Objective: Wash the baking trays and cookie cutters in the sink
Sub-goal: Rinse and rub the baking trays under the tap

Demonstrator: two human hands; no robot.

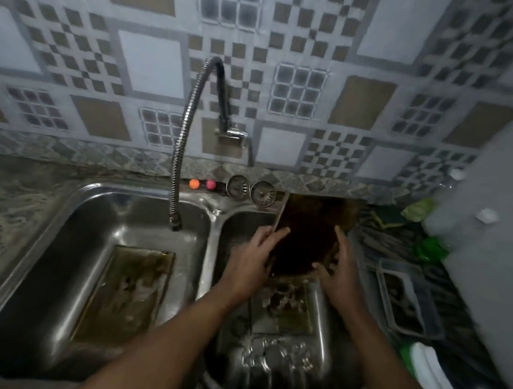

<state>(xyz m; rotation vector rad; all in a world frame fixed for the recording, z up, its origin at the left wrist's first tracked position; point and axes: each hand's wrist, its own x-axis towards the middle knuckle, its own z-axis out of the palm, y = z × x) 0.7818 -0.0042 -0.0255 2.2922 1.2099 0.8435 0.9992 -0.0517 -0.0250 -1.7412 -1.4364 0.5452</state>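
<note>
While the dark tray [309, 225] stands nearly upright over the right basin of the sink [210, 222], its far edge sits near the sink's back rim and the counter.

Handling (judgement): thin sheet metal, stiff, fairly light. It is probably wet or greasy, so slippery on the flat faces. The face is heavily browned. The raised side rims are the best hold, one per hand, since flat faces give no purchase.

Left hand [253, 258]: fingers [280, 232] curl over the tray's left rim and onto the face, with the thumb on the other side. This is a pinch grip on the rim.

Right hand [338, 273]: fingers [340, 235] read as nearly straight, laid up along the right rim, with the thumb spread across the lower face. It looks like bracing rather than clamping, but motion blur leaves this unsure.

Other trays: a second tray [286, 309] lies flat in the bottom of the right basin, just below the held one. A third tray [124, 294] lies flat in the left basin.

Cookie cutters: shapes at the near end of the right basin are too blurred to identify.

Tap [179, 151]: the spout hangs over the left basin and no stream is visible.
</note>
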